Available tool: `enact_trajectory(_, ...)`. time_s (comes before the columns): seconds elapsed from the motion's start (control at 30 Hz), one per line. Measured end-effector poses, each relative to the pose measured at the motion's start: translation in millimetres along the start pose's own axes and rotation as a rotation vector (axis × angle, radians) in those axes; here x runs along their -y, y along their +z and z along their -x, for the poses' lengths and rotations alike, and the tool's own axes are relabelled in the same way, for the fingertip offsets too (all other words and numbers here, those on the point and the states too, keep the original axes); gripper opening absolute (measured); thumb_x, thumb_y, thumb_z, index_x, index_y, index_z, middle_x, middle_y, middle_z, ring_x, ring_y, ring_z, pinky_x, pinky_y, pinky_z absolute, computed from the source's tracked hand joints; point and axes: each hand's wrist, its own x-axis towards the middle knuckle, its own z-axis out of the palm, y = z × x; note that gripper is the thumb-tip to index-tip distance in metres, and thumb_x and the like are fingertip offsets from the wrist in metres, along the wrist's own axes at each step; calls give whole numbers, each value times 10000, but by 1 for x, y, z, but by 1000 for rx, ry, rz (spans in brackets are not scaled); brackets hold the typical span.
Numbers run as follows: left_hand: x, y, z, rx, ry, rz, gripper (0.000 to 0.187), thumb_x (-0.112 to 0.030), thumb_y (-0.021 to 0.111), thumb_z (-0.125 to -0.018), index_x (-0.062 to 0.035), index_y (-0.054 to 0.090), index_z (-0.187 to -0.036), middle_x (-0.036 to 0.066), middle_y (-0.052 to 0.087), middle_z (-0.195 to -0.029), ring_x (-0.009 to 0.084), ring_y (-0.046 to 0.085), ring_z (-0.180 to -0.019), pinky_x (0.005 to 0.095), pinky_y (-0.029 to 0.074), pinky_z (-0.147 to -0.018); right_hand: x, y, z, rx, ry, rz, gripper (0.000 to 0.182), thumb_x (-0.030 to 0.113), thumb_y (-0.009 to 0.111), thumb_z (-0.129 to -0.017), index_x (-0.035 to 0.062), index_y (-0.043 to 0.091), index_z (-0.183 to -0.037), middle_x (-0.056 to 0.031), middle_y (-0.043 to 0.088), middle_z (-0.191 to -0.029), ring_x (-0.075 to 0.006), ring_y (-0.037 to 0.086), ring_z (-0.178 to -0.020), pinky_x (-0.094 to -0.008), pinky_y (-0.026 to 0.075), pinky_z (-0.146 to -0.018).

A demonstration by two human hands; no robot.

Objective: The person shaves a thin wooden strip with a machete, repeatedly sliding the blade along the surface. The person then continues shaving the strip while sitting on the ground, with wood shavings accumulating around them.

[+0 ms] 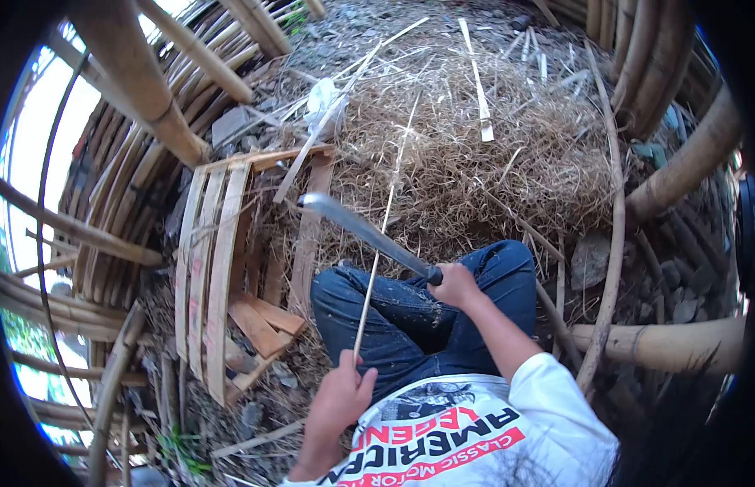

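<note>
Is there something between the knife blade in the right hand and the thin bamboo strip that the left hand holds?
Nothing visible stands between them. The right hand grips the knife, whose blade lies left of and close to the bamboo strip held upright by the left hand. Whether they touch is unclear. Only shavings lie behind.

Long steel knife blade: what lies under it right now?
Under the long steel knife blade lie dry straw shavings and the wooden slat crate's right edge; the thin bamboo strip crosses there. Ground beneath is covered.
</note>
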Motion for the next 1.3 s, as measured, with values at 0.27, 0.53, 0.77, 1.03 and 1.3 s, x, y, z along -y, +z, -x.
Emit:
enact_trajectory(0.27, 2, 1, -6, -459, 71, -268, 292, -299, 622, -895, -31, 548, -983, 197, 648, -811, 395, 652, -747, 478, 509, -646, -13, 65, 72, 223, 254, -672, 226, 151, 728, -797, 45, 577, -666, -19, 567, -567, -135, 529, -451, -306, 421, -456)
enact_trajectory(0.53, 34, -14, -4, -258, -1, -184, 338, -256, 694, -847, -17, 561, -1046, 173, 660, -779, 342, 662, -754, 434, 508, -680, 28, 47, 64, 272, 346, -882, 246, 165, 692, -847, 42, 551, -687, -35, 524, -553, -139, 497, -432, -295, 401, -412)
enact_trajectory(0.77, 18, -15, -6, 55, -90, 388, 317, -259, 654, -922, -5, 554, -1082, 42, 588, -605, 89, 565, -479, 256, 445, -409, 43, 28, 69, 300, 498, -1134, 240, 184, 665, -862, 54, 511, -731, -44, 501, -560, -153, 496, -431, -292, 402, -413)
enact_trajectory(1.03, 20, 18, -17, 145, -50, 707, 229, -201, 605, -958, -13, 541, -1072, -2, 570, -601, 56, 526, -479, 217, 412, -405, 67, 11, 78, 316, 100, -696, 270, 188, 712, -784, 20, 560, -638, -43, 537, -507, -137, 539, -471, -319, 396, -450)
enact_trajectory(1.3, 36, 41, -18, 112, -69, 754, 223, -231, 565, -980, -28, 539, -1067, -5, 536, -580, 57, 482, -427, 215, 387, -378, 39, 5, 53, 313, 5, -63, 184, 226, 653, -678, 54, 677, -738, -196, 657, -741, -402, 640, -761, -445, 528, -687)
